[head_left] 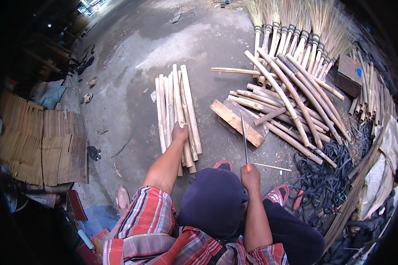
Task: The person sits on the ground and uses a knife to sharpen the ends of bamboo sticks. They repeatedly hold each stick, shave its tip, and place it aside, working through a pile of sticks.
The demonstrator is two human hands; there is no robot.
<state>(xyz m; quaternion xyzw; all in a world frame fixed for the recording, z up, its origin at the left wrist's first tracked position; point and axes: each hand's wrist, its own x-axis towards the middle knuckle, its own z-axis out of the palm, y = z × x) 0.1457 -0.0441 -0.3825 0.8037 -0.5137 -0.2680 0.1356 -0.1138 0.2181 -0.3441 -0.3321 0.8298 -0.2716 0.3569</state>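
Observation:
My left hand [180, 131] reaches forward and rests on a neat row of cut bamboo sticks [177, 106] lying side by side on the concrete floor; its fingers close over the near end of one stick. My right hand [250, 173] grips the red handle of a long thin knife [244, 138], blade pointing away from me. The blade tip lies over a wooden chopping block [235, 121]. A thin bamboo sliver [273, 167] lies just right of that hand.
A loose pile of longer bamboo poles [296, 104] spreads to the right, with grass brooms [296, 26] behind it and a wooden box [349, 73]. Black rubber strips [327, 176] lie at the right, woven mats [42, 143] at the left, red sandals [278, 194] by my feet.

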